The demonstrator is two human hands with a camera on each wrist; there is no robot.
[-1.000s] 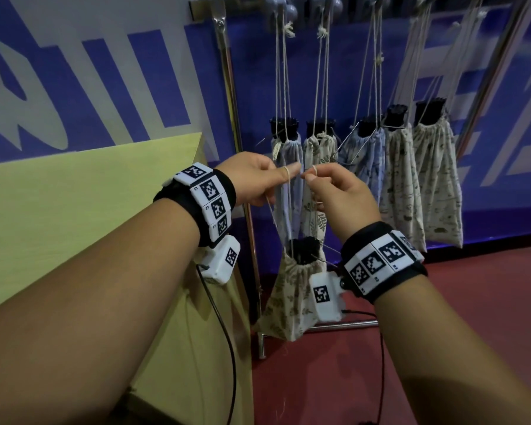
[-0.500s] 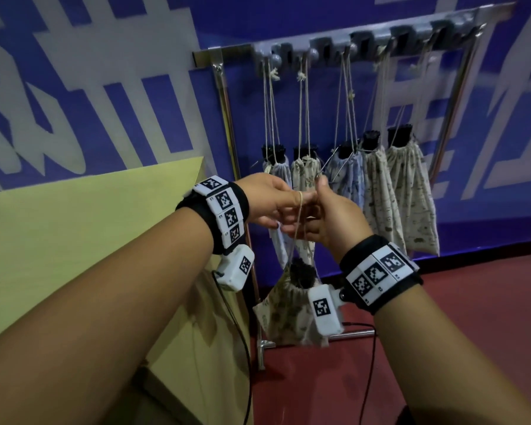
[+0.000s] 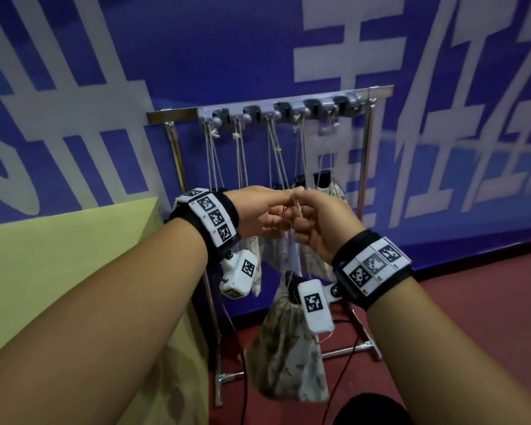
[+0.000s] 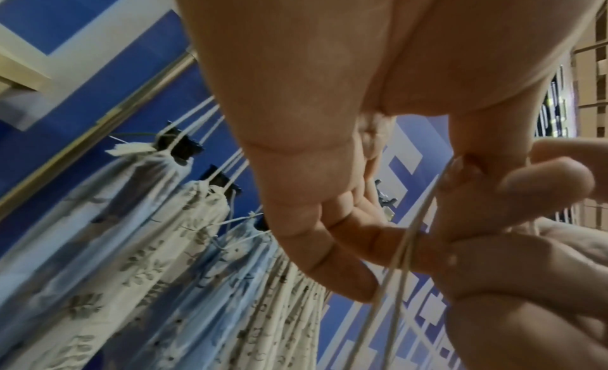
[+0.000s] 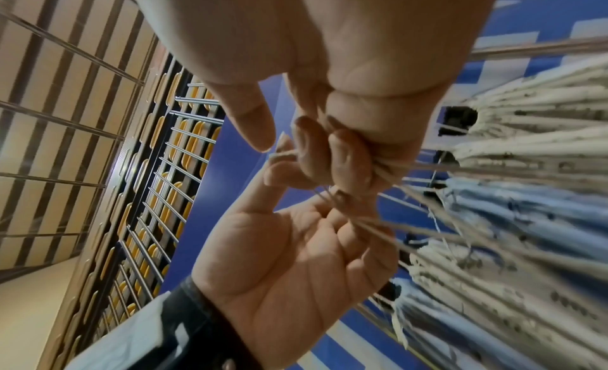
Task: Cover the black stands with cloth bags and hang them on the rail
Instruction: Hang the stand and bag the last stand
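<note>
While both hands are pinched together on the string, here's how it reads, frame by frame:

Left grip: the left hand point(image 3: 262, 210) has thumb and forefinger closed on the drawstring point(image 3: 295, 207), other fingers curled loosely under it.

Right grip: the right hand point(image 3: 322, 223) is pinching the same drawstring, right against the left; in the left wrist view the cord runs over its fingers point(image 4: 539, 180).

Bag in hand: the cloth bag point(image 3: 288, 357) dangles from that drawstring at about 6 o'clock from the hands, free in the air, the black stand point(image 3: 292, 288) poking out of its cinched mouth behind the wrist camera.

What changed: a second ago the hands sat lower and slightly apart with the loop spread between them; now they're touching and higher against the rack, and the whole rail point(image 3: 270, 110) is in sight at 12 o'clock.

Meaning: looks like the loop is gathered and on its way up to a hook, so covering is done for this one and hanging isn't yet.

Already hung: five hanging bags point(image 3: 328, 191) on the rail, strings over their hooks, mostly hidden behind the hands.

Free spot: probably the far left end, around 11 o'clock from the hands, but hard to tell.

Worktop: the yellow-green worktop point(image 3: 59, 256) sits at 9 o'clock.
</note>
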